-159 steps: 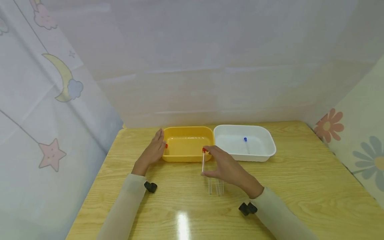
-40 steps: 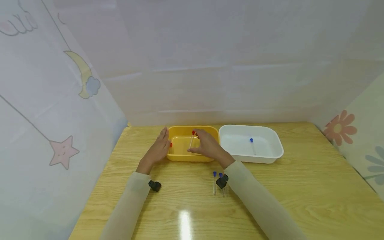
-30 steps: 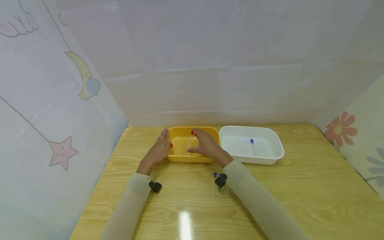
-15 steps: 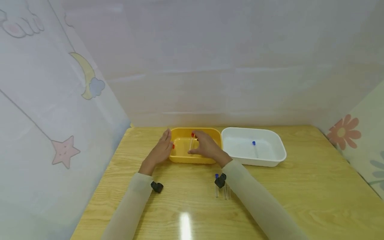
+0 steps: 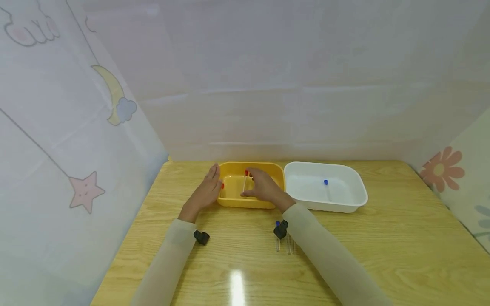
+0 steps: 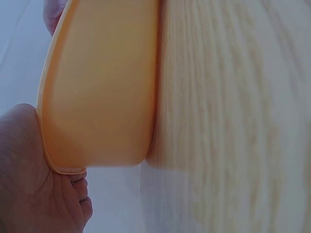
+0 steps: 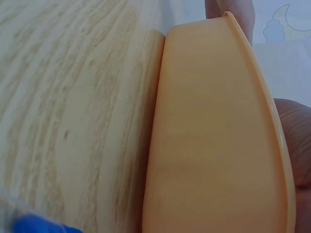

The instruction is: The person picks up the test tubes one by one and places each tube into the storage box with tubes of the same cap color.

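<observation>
In the head view my left hand [image 5: 206, 193] holds the left end of the yellow tray [image 5: 250, 204], fingers outside and the rim between them and the thumb side. Beside those fingers a red-capped tube [image 5: 223, 186] shows inside the tray, mostly hidden. My right hand [image 5: 264, 186] reaches over the front rim and holds a clear test tube with a red cap [image 5: 245, 180] lengthwise between thumb and fingertips, inside the tray's outline. The right wrist view shows the tray's front wall [image 7: 209, 121], with the right hand [image 7: 299, 141] partly hidden behind it.
A white tray [image 5: 325, 205] stands right beside the yellow one, with one blue-capped tube [image 5: 326, 187] in it. Several tubes [image 5: 277, 243] lie on the wooden table [image 5: 214, 263] under the right wrist, partly covered; a blue cap [image 7: 36, 224] shows in the right wrist view.
My right hand has carried the red-capped test tube from the tray's front edge left and back into the yellow tray's outline. Over the last second both hands barely move; the view shifts slightly.
</observation>
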Action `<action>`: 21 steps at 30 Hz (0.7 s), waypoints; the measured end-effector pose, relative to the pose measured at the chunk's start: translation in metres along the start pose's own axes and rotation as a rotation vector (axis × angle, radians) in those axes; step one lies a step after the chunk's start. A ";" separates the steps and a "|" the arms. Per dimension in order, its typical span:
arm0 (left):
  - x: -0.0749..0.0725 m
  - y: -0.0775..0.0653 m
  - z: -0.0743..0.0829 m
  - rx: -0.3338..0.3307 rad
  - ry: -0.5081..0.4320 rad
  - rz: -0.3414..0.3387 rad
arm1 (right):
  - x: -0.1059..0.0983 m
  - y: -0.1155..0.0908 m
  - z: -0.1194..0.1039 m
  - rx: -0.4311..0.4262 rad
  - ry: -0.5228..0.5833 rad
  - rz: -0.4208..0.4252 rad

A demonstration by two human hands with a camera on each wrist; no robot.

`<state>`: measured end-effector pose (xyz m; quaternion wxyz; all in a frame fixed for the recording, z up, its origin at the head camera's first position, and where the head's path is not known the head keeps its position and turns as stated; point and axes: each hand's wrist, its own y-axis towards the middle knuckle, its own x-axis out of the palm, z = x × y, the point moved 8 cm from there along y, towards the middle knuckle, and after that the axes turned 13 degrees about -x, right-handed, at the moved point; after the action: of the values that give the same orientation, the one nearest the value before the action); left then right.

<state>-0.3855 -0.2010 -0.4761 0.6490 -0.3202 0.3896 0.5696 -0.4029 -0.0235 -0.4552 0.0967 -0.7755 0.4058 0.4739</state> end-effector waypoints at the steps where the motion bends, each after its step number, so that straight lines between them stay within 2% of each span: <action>1: 0.000 0.000 0.000 0.003 0.000 0.001 | 0.001 0.001 0.000 -0.002 -0.004 -0.002; 11: 0.000 -0.001 0.002 -0.002 -0.002 0.002 | 0.005 0.005 0.000 -0.022 -0.032 -0.014; 21: 0.000 -0.001 0.002 -0.021 -0.010 -0.007 | 0.010 0.010 0.000 -0.026 -0.048 -0.074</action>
<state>-0.3841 -0.1994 -0.4750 0.6496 -0.3257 0.3793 0.5729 -0.4081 -0.0357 -0.4610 0.1138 -0.7795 0.3682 0.4937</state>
